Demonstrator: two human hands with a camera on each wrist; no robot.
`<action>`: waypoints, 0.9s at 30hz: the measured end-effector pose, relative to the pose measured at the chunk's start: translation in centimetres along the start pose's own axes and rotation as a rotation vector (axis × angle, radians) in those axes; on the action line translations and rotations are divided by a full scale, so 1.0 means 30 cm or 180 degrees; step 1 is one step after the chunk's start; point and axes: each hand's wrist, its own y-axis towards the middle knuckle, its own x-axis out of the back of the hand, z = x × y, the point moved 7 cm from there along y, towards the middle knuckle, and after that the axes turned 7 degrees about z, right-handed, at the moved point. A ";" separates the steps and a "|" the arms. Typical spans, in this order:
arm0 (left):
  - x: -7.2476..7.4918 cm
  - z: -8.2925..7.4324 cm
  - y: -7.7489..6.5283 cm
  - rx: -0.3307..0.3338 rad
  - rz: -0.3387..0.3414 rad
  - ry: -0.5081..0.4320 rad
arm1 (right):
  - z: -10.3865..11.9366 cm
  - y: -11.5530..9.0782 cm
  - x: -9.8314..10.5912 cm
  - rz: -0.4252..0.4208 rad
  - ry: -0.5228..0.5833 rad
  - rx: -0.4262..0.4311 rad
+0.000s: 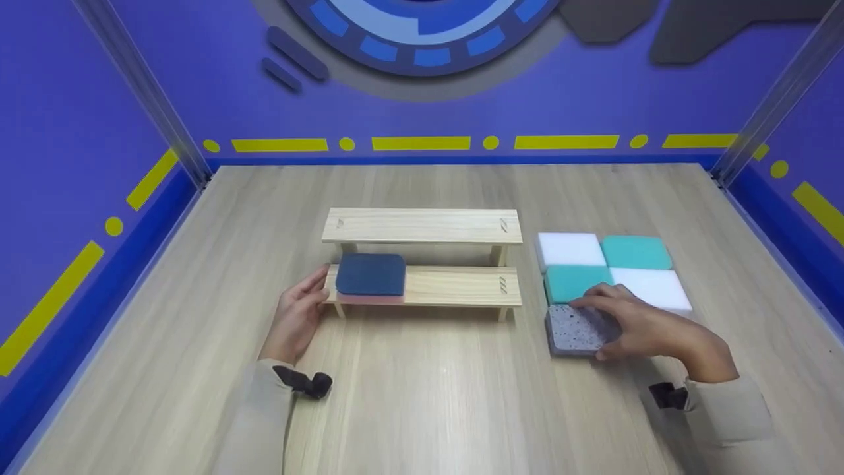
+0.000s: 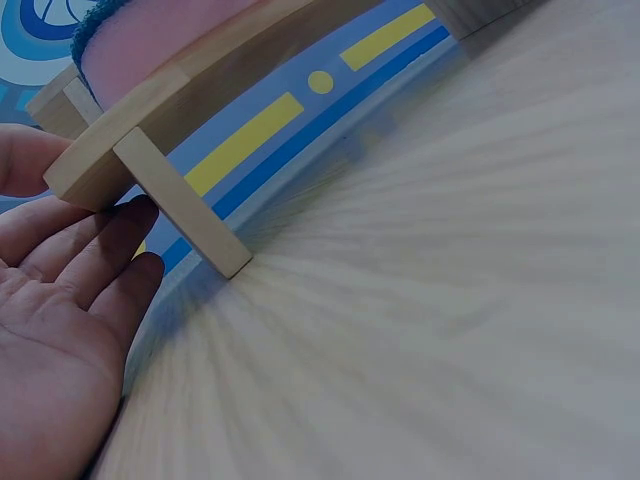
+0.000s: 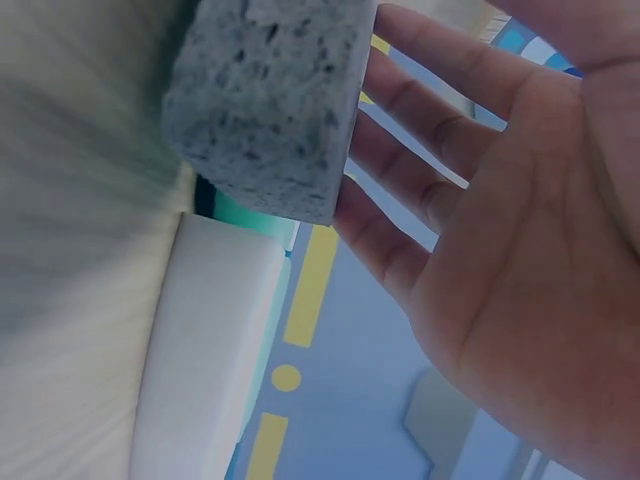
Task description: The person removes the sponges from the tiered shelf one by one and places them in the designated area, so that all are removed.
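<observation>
My left hand (image 1: 300,318) holds the left end of a small two-step wooden rack (image 1: 455,285); in the left wrist view its thumb lies above the lower board (image 2: 95,160) and the fingers underneath. On that board's left part lies a sponge with a dark blue top (image 1: 370,274) and a pink underside (image 2: 150,45). Over to the right, my right hand (image 1: 643,324) grips a grey speckled sponge (image 1: 572,328), thumb at its near edge and fingers across its far side. The right wrist view shows the fingertips along the edge of this grey sponge (image 3: 270,110).
Behind the grey sponge, two white sponges (image 1: 570,249) and two green sponges (image 1: 636,252) lie side by side in a checkered block. The rack's upper board (image 1: 422,225) stands farther back. Blue printed walls (image 1: 422,115) enclose the wooden table (image 1: 409,396).
</observation>
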 end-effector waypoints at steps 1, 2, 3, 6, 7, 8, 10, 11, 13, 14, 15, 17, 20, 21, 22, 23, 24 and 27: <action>0.000 0.000 0.000 0.0002 0.0003 0.0000 | -0.002 0.000 0.000 -0.0007 -0.0007 -0.0003; 0.001 0.001 0.000 0.0003 0.0001 -0.0010 | -0.003 -0.001 0.000 -0.0023 -0.0021 -0.0003; 0.001 0.002 0.000 0.0006 0.0003 -0.0009 | -0.004 -0.001 0.000 -0.0036 -0.0034 0.0007; 0.002 0.003 0.000 0.0004 0.0015 0.0003 | -0.006 -0.002 0.002 -0.0078 -0.0069 0.0045; 0.003 0.003 -0.001 0.0006 0.0021 0.0004 | -0.005 -0.002 0.002 -0.0091 -0.0082 0.0059; 0.003 0.003 -0.001 0.0003 0.0026 0.0004 | -0.006 -0.002 0.002 -0.0102 -0.0092 0.0069; 0.003 0.003 -0.001 0.0000 0.0033 0.0019 | -0.007 -0.002 0.001 -0.0114 -0.0095 0.0059; 0.003 0.003 -0.001 0.0005 0.0034 0.0021 | -0.007 -0.002 0.000 -0.0117 -0.0099 0.0053; 0.003 0.003 -0.002 0.0005 0.0025 0.0024 | -0.010 -0.001 -0.002 -0.0126 -0.0117 0.0025; 0.003 0.003 -0.002 0.0002 0.0019 0.0028 | -0.011 -0.001 -0.003 -0.0127 -0.0125 0.0020; 0.003 0.003 -0.002 0.0002 0.0009 0.0023 | -0.011 -0.001 -0.003 -0.0134 -0.0125 0.0024; 0.003 0.002 -0.001 -0.0001 -0.0007 0.0013 | -0.011 0.000 -0.004 -0.0135 -0.0139 0.0052; 0.003 0.001 -0.002 -0.0006 -0.0026 0.0005 | -0.008 -0.001 -0.003 -0.0138 -0.0149 0.0100; 0.003 0.001 -0.002 -0.0007 -0.0030 -0.0005 | -0.008 -0.001 -0.002 -0.0141 -0.0149 0.0111; 0.004 0.002 -0.002 -0.0004 -0.0033 -0.0012 | -0.008 -0.001 -0.003 -0.0134 -0.0153 0.0113; 0.004 0.002 -0.001 0.0000 -0.0034 -0.0019 | -0.008 -0.001 -0.002 -0.0134 -0.0154 0.0112; 0.004 0.003 -0.001 0.0004 -0.0032 -0.0025 | -0.008 -0.002 -0.002 -0.0129 -0.0157 0.0108; 0.004 0.004 0.002 0.0009 -0.0038 -0.0055 | -0.010 -0.002 -0.001 -0.0122 -0.0157 0.0095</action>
